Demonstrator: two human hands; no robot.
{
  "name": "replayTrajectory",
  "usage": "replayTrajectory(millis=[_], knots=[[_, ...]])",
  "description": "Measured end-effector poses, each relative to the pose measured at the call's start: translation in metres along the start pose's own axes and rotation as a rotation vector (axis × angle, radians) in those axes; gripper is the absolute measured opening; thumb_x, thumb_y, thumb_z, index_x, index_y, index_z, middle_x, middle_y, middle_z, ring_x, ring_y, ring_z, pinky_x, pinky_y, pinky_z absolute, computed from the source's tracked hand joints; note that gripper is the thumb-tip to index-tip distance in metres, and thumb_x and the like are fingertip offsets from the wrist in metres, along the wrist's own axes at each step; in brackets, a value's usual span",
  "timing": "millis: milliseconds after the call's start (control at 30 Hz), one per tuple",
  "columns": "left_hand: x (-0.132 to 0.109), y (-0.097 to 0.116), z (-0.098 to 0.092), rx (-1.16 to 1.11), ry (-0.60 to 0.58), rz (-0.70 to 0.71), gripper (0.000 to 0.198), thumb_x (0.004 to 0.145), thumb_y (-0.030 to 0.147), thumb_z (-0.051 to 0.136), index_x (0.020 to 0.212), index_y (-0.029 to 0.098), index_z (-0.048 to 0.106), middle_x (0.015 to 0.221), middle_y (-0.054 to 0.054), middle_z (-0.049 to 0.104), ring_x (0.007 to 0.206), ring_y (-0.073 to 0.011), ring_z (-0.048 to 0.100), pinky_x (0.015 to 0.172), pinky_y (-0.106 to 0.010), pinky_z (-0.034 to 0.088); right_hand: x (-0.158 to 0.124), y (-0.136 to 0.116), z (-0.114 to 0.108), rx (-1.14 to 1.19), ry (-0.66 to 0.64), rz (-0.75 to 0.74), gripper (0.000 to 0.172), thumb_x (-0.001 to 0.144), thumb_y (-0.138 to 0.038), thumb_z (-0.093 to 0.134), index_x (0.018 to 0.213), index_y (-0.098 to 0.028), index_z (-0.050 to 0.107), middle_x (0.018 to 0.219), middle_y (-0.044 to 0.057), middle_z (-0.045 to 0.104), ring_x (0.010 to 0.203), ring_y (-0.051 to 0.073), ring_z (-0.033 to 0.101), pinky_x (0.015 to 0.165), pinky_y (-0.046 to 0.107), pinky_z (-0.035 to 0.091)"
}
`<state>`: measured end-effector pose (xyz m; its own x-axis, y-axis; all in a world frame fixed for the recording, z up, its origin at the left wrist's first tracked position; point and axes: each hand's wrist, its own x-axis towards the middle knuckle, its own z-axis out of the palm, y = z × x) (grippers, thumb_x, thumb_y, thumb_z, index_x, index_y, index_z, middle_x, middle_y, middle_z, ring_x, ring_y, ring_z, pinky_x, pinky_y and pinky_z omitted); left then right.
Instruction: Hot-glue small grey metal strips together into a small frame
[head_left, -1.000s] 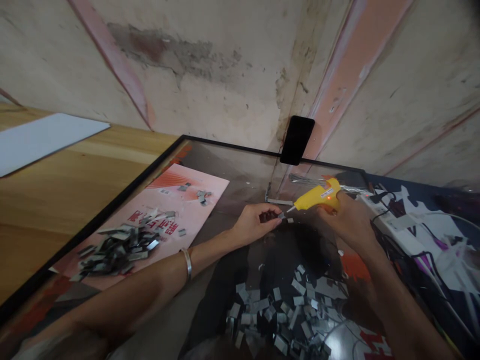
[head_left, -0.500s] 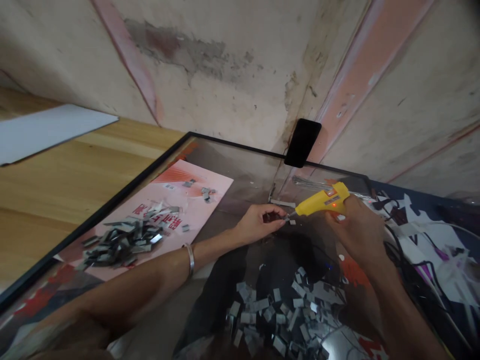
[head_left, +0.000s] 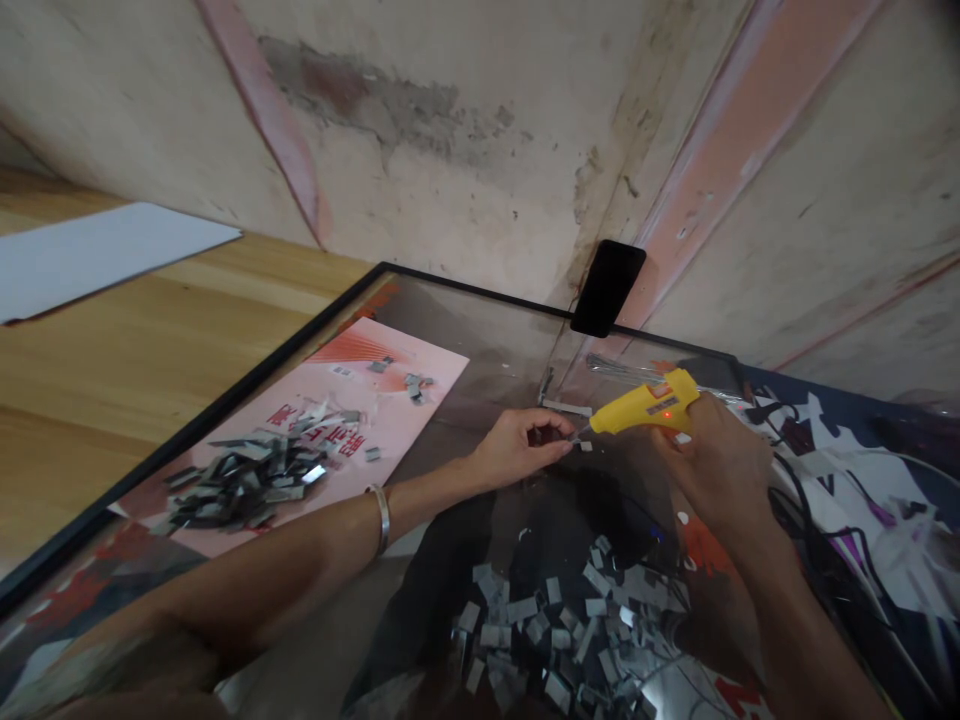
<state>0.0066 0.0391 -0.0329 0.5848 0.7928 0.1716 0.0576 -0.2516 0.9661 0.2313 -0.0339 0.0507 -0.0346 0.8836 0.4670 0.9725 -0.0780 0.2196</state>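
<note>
My right hand (head_left: 724, 455) grips a yellow hot glue gun (head_left: 646, 402) with a small red light on its side. The gun's nozzle points left and meets the fingertips of my left hand (head_left: 521, 445). Thumb and forefinger of that hand are pinched together; the small piece between them, if any, is too hidden to name. A little grey metallic piece (head_left: 586, 446) lies on the dark glossy tabletop just beneath the nozzle. Many similar pieces (head_left: 555, 630) are scattered nearer to me, and a heap of dark shiny ones (head_left: 247, 480) rests on a pink printed sheet (head_left: 420, 425).
A black phone (head_left: 609, 288) leans against the wall at the back edge. Thin metal rods (head_left: 619, 368) lie behind the glue gun. Cables and white plastic scraps (head_left: 870, 500) crowd the right side. White paper (head_left: 112, 255) sits on the wooden surface at left.
Both hands and the glue gun keep nearly the same position, nozzle still at the left fingertips. The whole view has shifted very slightly.
</note>
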Motion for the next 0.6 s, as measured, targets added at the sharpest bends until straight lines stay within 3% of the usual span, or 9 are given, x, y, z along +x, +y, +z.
replayTrajectory(millis=[600], knots=[[0.0,-0.001,0.0007,-0.008,0.004,-0.024,0.028,0.076,0.032,0.065,0.094,0.011,0.067,0.072,-0.001,0.06,0.06,-0.0076,0.045,0.055,-0.02,0.035,-0.001,-0.0012,-0.0055,0.012,-0.004,-0.018,0.022,0.082,-0.039,0.052,0.086,-0.017,0.049,0.081,0.007,0.059,0.072,0.02,0.055,0.056,0.029,0.029]])
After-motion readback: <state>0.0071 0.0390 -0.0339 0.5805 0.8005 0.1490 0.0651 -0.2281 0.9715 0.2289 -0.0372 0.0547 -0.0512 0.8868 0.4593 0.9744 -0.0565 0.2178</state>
